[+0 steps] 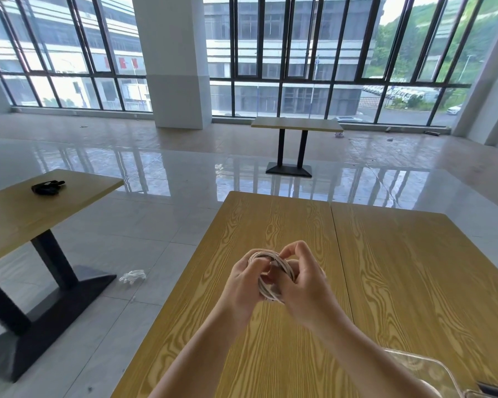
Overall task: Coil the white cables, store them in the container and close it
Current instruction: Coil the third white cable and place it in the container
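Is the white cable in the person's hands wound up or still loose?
Wound up: the thin white cable forms a small ring of several loops, gripped between the left hand and right hand above the wooden table.

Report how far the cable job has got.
Done: one white cable is wound into a small coil. In hand: the left hand and right hand both grip that coil above the wooden table. Left: putting it into the clear container at the lower right and closing it; no lid is visible.
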The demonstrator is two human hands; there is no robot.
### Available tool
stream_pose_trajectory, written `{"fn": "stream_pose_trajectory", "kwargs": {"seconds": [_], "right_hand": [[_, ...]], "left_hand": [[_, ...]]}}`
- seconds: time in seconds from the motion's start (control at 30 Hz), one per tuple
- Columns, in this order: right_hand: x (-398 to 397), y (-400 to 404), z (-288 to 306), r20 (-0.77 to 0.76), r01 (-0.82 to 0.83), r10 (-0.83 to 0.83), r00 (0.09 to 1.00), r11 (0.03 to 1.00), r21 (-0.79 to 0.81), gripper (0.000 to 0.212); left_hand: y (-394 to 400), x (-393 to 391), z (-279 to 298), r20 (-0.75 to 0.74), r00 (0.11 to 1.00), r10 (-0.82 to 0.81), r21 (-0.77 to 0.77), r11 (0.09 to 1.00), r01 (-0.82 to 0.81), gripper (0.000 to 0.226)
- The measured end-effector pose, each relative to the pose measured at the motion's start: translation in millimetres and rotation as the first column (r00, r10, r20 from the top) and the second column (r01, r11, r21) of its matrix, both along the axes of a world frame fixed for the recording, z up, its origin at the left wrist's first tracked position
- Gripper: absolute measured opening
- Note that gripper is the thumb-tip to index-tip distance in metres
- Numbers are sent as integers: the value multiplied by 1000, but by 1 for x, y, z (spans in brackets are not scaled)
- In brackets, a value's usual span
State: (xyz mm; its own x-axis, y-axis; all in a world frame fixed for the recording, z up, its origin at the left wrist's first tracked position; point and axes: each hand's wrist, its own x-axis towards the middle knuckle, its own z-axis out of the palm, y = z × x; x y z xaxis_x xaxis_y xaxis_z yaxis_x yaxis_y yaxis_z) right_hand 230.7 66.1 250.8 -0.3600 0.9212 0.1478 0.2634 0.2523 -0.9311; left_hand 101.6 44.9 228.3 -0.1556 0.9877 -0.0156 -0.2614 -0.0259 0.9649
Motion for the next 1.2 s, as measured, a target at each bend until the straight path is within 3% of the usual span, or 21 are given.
{"fn": "stream_pose_trajectory", "kwargs": {"seconds": [0.13,0.3,0.53,0.73,0.8,0.97,1.1,1.2], "right_hand": [[3,2,-4,71,21,-21,997,1000,-2,12],[8,4,-6,72,-1,8,997,995,-96,11],[9,0,-15,127,-59,81,989,983,-172,12],[9,-6,-19,115,-124,155,981,963,-241,15],[9,-6,-19,7,-147,158,987,931,-333,21],[11,-8,-19,-308,-256,79,948,765,-592,31],[12,-13,-20,-427,-327,19,904,674,-662,26],[11,-14,-20,-414,-289,-24,910,681,-673,21]], "left_hand": [[-7,2,-3,-41,992,123,31,992,-122,20],[-20,-2,4,-20,999,43,43,998,-42,22],[-25,-5,4,-216,976,21,-121,992,-48,17],[-31,-13,-3,-492,870,-42,-141,990,-32,21],[-32,-15,-6,-434,901,-14,-125,991,-46,18],[-36,-13,-14,-116,993,-2,-124,992,-12,19],[-41,-11,-14,85,996,-28,-123,992,39,31],[-41,-12,-21,65,998,-22,-107,994,29,33]]}}
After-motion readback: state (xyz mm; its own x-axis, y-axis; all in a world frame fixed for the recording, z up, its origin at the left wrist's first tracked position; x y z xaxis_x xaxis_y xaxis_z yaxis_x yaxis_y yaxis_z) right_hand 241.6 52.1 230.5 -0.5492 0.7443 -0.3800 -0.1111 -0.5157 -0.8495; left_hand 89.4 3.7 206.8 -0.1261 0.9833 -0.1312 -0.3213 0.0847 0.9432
